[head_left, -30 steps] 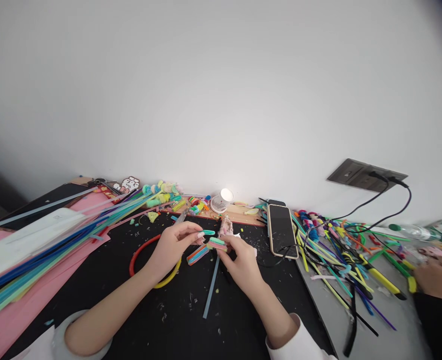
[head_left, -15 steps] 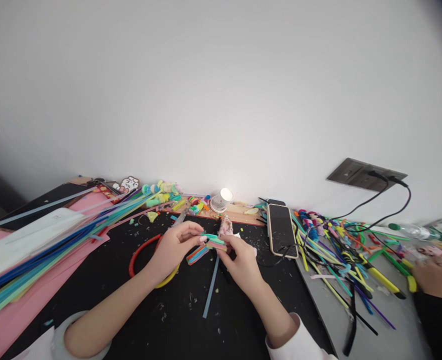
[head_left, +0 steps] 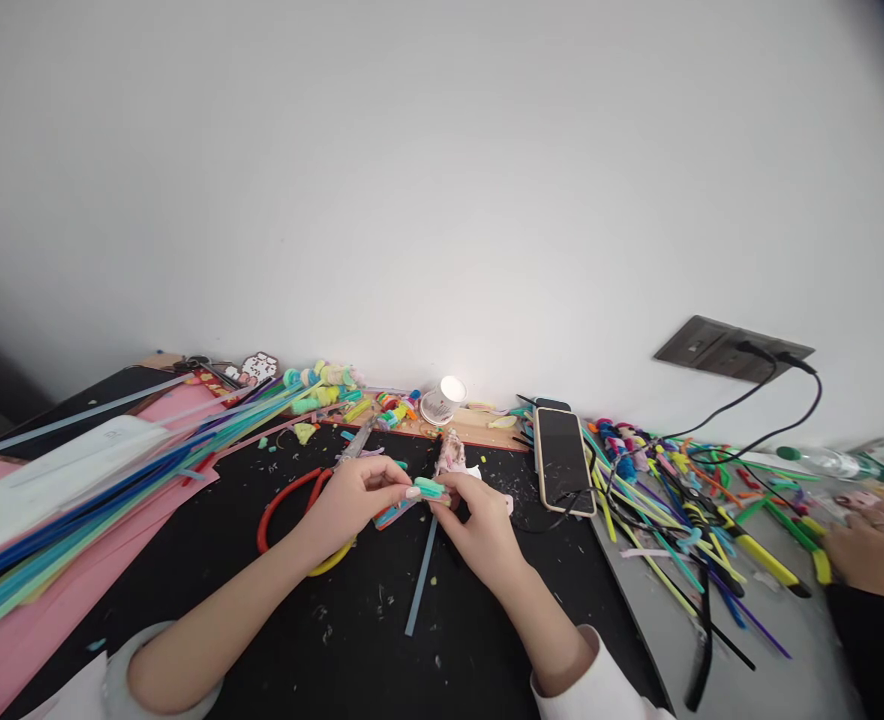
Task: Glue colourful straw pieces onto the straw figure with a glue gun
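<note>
1 L hand & 1 R hand pinch 1 green-topped bundle, 1 pr scissors by L.

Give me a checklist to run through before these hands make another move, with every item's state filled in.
1. Green-and-pink fuzzy piece gripped by the right hand: ok, pinched in its fingertips.
2. Left hand gripping it too: cannot tell; its fingertips are at the piece's near end, but the grip is unclear.
3. Scissors clear of the left forearm: not ok, it crosses the handles in this view.
4. Black work surface free of scraps: not ok, small bits are scattered about.
5. Phone clear of the right hand: ok, lying apart from it.
</note>
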Tool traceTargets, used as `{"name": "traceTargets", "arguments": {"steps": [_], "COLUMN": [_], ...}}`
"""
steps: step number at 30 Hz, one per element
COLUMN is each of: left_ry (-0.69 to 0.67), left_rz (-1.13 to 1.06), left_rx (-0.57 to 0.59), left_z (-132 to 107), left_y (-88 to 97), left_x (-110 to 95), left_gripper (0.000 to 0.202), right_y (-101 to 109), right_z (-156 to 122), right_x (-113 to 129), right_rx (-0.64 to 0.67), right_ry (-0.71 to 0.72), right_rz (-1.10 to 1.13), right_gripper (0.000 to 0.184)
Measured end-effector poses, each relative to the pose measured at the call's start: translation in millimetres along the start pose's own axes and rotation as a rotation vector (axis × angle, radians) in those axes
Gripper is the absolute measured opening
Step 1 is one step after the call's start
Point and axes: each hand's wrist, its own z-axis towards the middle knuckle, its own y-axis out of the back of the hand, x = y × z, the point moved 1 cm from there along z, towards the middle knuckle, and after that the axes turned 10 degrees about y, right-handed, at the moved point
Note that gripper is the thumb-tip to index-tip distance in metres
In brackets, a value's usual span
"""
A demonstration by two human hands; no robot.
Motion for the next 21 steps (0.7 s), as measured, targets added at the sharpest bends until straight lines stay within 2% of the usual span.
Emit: {"name": "traceTargets", "arguments": {"steps": [11, 21], "left_ry": [0.036, 0.027], "left_rz": [-0.021, 0.005], "left_rx": [0.031, 0.027], "left_z": [-0.8, -0.9], "left_y": [-1.6, -1.6], "left_x": [0.0, -0.6], "left_gripper": [0.03, 0.031], "right_y": [0.5, 2.7], "right_z": [0.8, -0.1], "right_x": [-0.3, 1.0], "right_rx": [0.031, -0.029], "right_ry": [0.007, 0.082], "right_rz": [0.038, 0.096], "right_gripper": [0.014, 0.013]}}
